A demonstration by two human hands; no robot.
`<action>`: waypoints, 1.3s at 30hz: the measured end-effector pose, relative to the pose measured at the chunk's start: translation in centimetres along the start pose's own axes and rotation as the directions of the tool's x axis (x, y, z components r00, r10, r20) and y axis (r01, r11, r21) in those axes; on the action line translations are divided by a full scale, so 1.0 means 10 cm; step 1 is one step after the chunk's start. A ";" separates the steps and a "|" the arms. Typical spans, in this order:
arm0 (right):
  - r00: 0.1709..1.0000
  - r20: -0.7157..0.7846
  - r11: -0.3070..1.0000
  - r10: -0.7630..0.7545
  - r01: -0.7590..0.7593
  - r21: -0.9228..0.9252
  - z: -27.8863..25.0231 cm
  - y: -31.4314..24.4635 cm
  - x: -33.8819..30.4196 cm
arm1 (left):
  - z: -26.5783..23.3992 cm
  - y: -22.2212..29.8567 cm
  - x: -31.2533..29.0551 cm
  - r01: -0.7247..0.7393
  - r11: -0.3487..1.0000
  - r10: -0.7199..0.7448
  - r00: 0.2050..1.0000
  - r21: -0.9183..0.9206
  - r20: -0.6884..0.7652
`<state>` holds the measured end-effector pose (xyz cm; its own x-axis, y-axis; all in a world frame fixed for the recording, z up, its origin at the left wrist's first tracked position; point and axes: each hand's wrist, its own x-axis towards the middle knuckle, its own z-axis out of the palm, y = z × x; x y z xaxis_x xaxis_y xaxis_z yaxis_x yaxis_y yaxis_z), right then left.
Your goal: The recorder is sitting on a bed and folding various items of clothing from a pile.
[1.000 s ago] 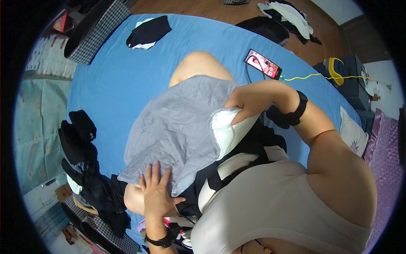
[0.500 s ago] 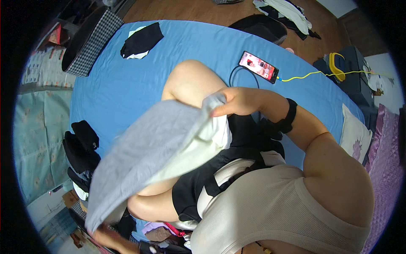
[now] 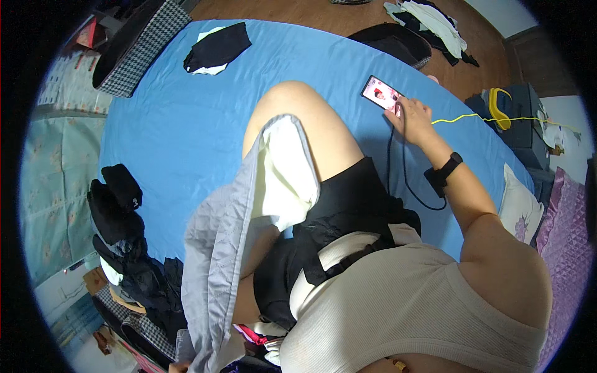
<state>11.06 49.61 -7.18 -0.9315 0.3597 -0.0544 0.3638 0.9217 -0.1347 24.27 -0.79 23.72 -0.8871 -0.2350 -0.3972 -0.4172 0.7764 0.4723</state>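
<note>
The right hand (image 3: 415,119) had left the cloth (image 3: 214,242) and touched the phone (image 3: 377,91) on the bed (image 3: 168,143). The cloth, draped across the legs (image 3: 291,99), seemed to depend on the left hand (image 3: 179,367), mostly cut off near left. The hands were well apart; whether either gripped, I could not tell.

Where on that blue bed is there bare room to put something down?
Bare sheet lies between the folded black cloth and the phone at the right hand; more lies between the bent knee and the dark clothes. Lower left is crowded with these and the grey cloth.
</note>
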 end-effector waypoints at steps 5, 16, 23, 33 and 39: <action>0.997 0.073 0.998 -0.028 0.032 -0.061 0.13 -0.08 0.15 | 0.00 -0.04 0.21 -0.032 0.993 0.007 0.978 0.117 0.207; 0.534 -0.214 0.522 -0.818 0.845 0.113 -0.92 -1.43 -0.08 | -0.09 -0.28 0.29 -0.075 0.997 0.076 0.995 -0.018 0.060; 0.104 -0.240 -0.060 -0.965 0.805 0.590 -0.66 -2.57 -0.86 | -0.02 0.24 0.30 -0.083 0.988 0.087 0.996 0.132 -0.021; 0.412 -0.071 0.394 -0.909 0.901 0.183 -0.13 -2.44 -0.33 | -0.08 -0.31 0.19 -0.260 0.964 0.193 0.815 -0.048 -0.546; 0.603 -0.197 0.532 -0.773 0.785 0.317 -0.63 -2.21 0.06 | -0.35 -1.05 0.61 0.059 0.944 0.040 0.956 0.325 -0.290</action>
<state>2.48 30.33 1.98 -0.8433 -0.4670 0.2660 -0.5373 0.7269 -0.4277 22.56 -12.46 19.08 -0.9221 -0.3635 -0.1331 -0.3823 0.9088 0.1669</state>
